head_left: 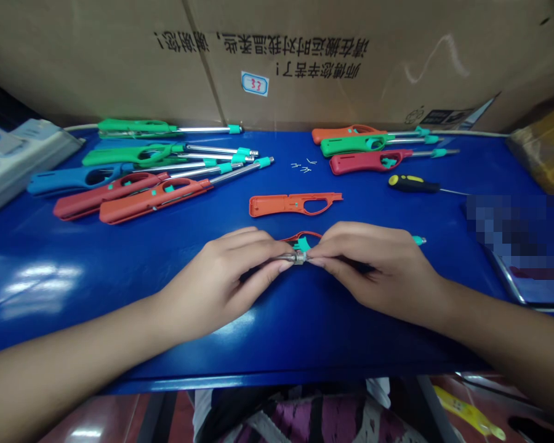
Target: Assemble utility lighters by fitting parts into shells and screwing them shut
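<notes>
My left hand (pixel 231 271) and my right hand (pixel 378 264) meet above the blue table. Between their fingertips is a small clear-and-metal lighter part (pixel 299 258), pinched from both sides; its exact kind is too small to make out. Just behind it, partly hidden by my fingers, lies an opened lighter (pixel 300 236) with an orange-red guard loop and a teal trigger. The teal-tipped end of a metal tube (pixel 419 240) shows past my right hand. Farther back rests a loose orange lighter shell half (pixel 277 205), hollow side up.
Several long-neck lighters (pixel 152 198) lie at the left, and 3 more (pixel 364 162) at the back right. Small screws (pixel 306 168) sit between them. A black-and-yellow screwdriver (pixel 413 184) is at the right. A cardboard box (pixel 277 61) stands behind; a white power strip (pixel 23 160) is at the left.
</notes>
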Tool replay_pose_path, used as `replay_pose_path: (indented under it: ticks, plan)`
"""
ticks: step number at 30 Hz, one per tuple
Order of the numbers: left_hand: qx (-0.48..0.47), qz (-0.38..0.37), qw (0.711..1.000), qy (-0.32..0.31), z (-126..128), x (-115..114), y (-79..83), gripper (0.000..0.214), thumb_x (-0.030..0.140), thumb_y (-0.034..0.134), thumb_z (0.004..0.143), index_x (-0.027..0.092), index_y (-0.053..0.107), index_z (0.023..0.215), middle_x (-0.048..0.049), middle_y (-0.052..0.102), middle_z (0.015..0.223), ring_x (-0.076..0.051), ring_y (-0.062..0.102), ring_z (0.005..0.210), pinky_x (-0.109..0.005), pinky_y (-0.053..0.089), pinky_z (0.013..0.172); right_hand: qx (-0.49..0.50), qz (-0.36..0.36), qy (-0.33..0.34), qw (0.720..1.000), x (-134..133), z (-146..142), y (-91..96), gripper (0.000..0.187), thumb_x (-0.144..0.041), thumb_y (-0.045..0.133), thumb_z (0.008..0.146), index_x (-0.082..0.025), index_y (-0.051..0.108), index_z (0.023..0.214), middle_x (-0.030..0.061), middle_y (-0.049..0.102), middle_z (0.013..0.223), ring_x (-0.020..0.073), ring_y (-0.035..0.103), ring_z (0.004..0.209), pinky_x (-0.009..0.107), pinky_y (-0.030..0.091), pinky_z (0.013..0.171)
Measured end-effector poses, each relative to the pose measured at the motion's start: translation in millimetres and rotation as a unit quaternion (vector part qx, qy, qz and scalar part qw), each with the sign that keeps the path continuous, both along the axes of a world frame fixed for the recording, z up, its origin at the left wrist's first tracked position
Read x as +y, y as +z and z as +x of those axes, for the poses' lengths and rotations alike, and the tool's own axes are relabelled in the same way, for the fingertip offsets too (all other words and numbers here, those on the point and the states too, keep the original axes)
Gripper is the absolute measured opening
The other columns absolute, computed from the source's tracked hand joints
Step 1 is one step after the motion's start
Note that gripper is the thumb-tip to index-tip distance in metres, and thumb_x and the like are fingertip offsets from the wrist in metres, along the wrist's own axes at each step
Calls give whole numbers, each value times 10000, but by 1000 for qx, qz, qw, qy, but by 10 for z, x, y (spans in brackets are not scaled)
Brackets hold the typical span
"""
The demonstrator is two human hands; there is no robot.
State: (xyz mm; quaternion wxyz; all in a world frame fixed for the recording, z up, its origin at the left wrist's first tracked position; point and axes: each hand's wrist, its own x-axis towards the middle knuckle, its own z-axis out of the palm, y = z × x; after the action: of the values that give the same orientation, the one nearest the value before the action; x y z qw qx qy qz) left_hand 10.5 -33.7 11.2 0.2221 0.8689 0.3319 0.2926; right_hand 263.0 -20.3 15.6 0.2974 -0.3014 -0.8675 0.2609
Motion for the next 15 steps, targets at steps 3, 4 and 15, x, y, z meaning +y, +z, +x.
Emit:
replay_pose_path:
  ticks: [3, 4, 15]
  plan:
    - [-3, 1, 1000, -4, 4, 0, -4, 179, 162, 607, 995, 129, 692, 1150, -61, 748, 1046, -141, 687, 936, -241, 542, 850, -5, 7, 2, 1000, -11, 7, -6, 198, -103, 572, 983, -236, 699, 1056, 21, 750, 962, 138, 704, 887, 268, 559, 794]
    - [-5, 3, 1000, -6, 7, 0, -6, 182, 158, 607, 994, 127, 690, 1152, -60, 748, 1044, -139, 686, 932, -240, 541, 848, -6, 13, 1, 1000, -13, 9, -10, 195, -102, 573, 983, -233, 700, 1053, 19, 752, 962, 136, 705, 883, 266, 559, 791]
    - [-26, 36, 999, -24, 32, 0, -22, 185, 117, 629, 971, 109, 692, 1145, -69, 758, 1046, -139, 691, 928, -247, 545, 860, -28, 65, 14, 997, -33, 13, -13, 205, -56, 559, 969, -156, 726, 1035, 27, 766, 950, 128, 708, 871, 250, 543, 763]
